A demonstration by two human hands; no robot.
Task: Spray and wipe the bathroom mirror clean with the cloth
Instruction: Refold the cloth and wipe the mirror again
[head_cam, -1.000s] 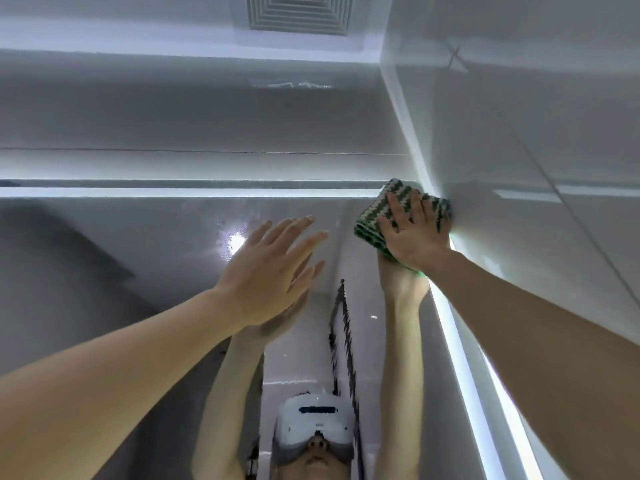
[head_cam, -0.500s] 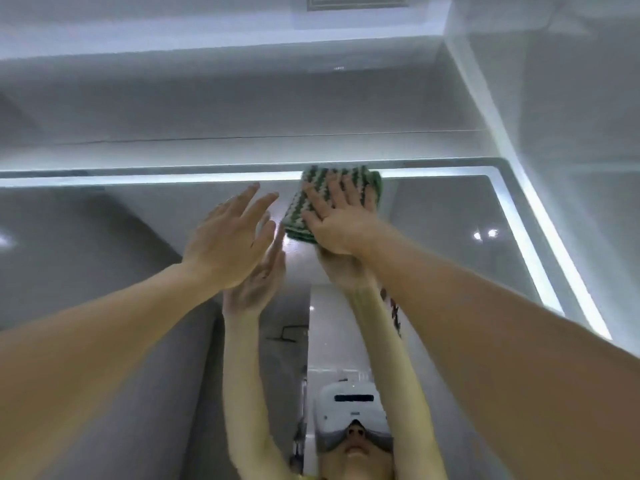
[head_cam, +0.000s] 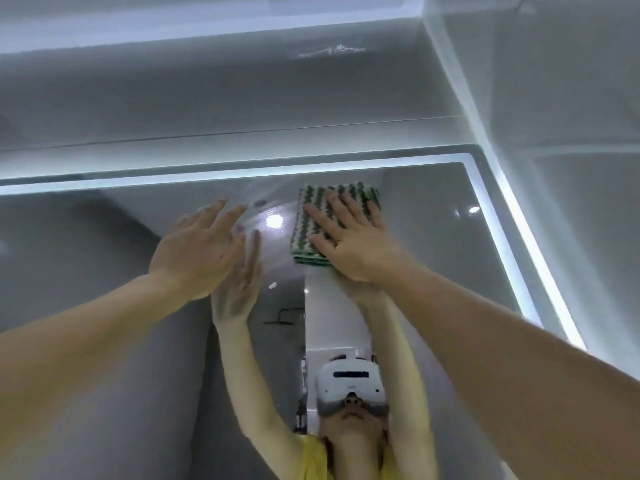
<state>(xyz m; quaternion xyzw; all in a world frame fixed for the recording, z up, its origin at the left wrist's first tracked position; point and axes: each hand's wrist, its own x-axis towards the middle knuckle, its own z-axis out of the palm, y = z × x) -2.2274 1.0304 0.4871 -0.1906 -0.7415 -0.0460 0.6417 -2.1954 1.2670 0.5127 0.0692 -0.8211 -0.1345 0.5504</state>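
Observation:
The bathroom mirror (head_cam: 443, 244) fills the lower part of the head view, edged by a lit white strip along its top and right side. A folded green-and-white zigzag cloth (head_cam: 313, 216) lies flat on the glass just under the top strip. My right hand (head_cam: 349, 240) presses the cloth against the mirror with straight, spread fingers. My left hand (head_cam: 197, 251) is raised to the left of the cloth, fingers straight, fingertips close to or on the glass; contact is not clear. No spray bottle is in view.
Grey wall tiles (head_cam: 242, 105) rise above the mirror, and a side wall (head_cam: 571, 133) meets the mirror's right edge at the corner. The mirror reflects my raised arms, a white headset (head_cam: 349, 382) and a yellow top.
My right hand has slid the cloth from the top right corner leftward along the top edge, then slightly down. My left hand has stayed raised beside it. The camera has shifted.

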